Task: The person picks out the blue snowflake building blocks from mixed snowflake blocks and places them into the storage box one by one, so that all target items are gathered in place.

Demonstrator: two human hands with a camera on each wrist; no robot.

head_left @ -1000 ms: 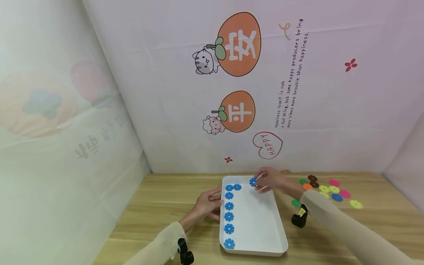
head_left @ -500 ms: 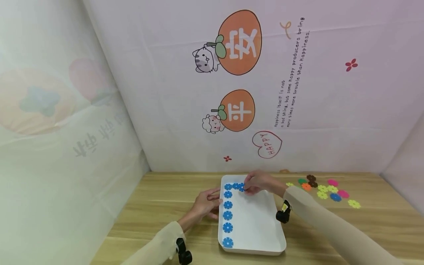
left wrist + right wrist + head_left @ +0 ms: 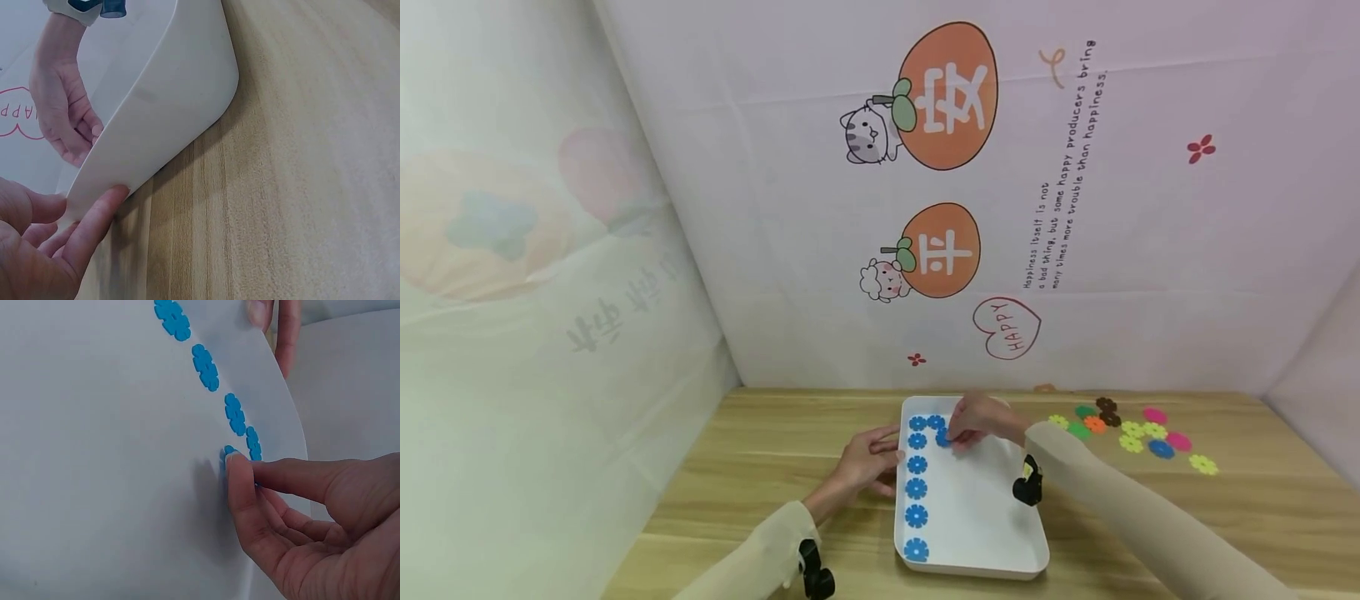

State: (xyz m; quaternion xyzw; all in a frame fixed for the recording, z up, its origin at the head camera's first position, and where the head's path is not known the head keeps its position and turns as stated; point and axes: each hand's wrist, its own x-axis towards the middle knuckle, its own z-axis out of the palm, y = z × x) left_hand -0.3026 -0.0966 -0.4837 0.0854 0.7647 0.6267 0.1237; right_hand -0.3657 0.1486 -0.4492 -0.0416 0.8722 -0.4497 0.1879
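Note:
A white rectangular tray [image 3: 985, 517] lies on the wooden table. My left hand [image 3: 861, 462] holds its left wall; in the right wrist view the thumb [image 3: 257, 312] is on the inner side and a finger outside. Blue snowflake discs [image 3: 916, 489] form a column along the tray's left side, with another blue disc [image 3: 936, 422] beside the column's far end. My right hand [image 3: 977, 418] pinches one more blue snowflake disc [image 3: 943, 437] between thumb and index finger, just nearer me than that disc. In the right wrist view, fingers hide most of the pinched disc [image 3: 229, 450].
Several loose snowflake discs lie on the table right of the tray: yellow [image 3: 1203, 464], pink [image 3: 1178, 442], orange [image 3: 1094, 424], green [image 3: 1078, 430], brown [image 3: 1106, 404] and blue [image 3: 1161, 448]. A printed white cloth [image 3: 820, 250] stands behind the table.
My right hand has carried the blue snowflake disc leftward across the tray's far end, then slightly toward me, close to the other discs. The left hand stays at the tray wall.

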